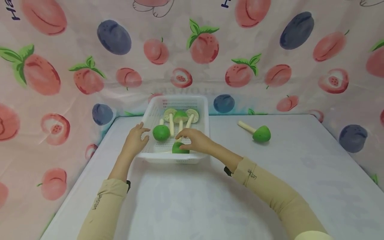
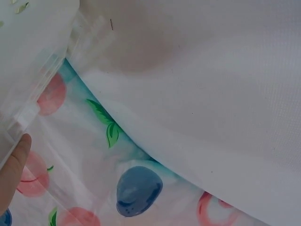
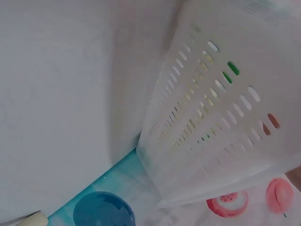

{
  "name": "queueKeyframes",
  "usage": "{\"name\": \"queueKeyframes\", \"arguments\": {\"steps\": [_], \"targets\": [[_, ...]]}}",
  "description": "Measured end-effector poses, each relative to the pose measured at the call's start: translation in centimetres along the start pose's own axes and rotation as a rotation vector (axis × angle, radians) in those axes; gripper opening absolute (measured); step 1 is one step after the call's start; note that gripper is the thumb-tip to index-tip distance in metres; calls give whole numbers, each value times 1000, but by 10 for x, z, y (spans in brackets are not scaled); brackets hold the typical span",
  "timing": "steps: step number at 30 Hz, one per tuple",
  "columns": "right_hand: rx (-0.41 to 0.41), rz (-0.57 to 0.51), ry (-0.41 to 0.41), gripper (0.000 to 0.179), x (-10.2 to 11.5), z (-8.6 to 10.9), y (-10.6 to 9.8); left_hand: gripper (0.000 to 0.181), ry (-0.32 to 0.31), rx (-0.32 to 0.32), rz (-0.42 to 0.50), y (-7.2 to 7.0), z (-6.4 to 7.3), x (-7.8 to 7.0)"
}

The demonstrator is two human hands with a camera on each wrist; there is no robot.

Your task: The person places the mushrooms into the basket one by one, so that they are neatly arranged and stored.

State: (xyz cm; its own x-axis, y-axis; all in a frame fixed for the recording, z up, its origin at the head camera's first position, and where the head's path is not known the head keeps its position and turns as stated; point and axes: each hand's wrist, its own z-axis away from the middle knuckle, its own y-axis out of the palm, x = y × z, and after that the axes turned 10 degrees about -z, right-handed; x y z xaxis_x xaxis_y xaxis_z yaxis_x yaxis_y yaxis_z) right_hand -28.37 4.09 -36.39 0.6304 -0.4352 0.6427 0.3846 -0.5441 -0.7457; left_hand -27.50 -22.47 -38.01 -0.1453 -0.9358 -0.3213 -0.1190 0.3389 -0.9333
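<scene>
A white plastic basket (image 1: 162, 156) stands at the back of the table with several green-capped toy mushrooms inside. My left hand (image 1: 136, 139) is at its left rim, fingers loosely spread; in the left wrist view a fingertip (image 2: 22, 145) meets the basket wall. My right hand (image 1: 196, 140) reaches over the right rim, its thumb at the green cap of a mushroom (image 1: 179, 148) by the front wall and its fingers held apart above. Another mushroom (image 1: 161, 133) lies near the left hand, cap toward the front. Beyond it, mushrooms with pale undersides (image 1: 192, 115) lie along the back.
One more green-capped mushroom (image 1: 261, 134) lies on the white table (image 1: 240, 203) right of the basket, stem pointing back left. A fruit-print cloth (image 1: 186, 46) hangs behind the table and along its sides. The basket's slotted side (image 3: 211, 136) fills much of the right wrist view.
</scene>
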Motion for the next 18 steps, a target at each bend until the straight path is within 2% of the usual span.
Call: {"name": "queueKeyframes", "arguments": {"steps": [9,18], "targets": [[-59,57,26,31,10,19,-13,36,-1,2,-1,0,1,-2],[-137,18,78,31,-2,45,-29,36,-2,-2,-3,0,0,-2]]}}
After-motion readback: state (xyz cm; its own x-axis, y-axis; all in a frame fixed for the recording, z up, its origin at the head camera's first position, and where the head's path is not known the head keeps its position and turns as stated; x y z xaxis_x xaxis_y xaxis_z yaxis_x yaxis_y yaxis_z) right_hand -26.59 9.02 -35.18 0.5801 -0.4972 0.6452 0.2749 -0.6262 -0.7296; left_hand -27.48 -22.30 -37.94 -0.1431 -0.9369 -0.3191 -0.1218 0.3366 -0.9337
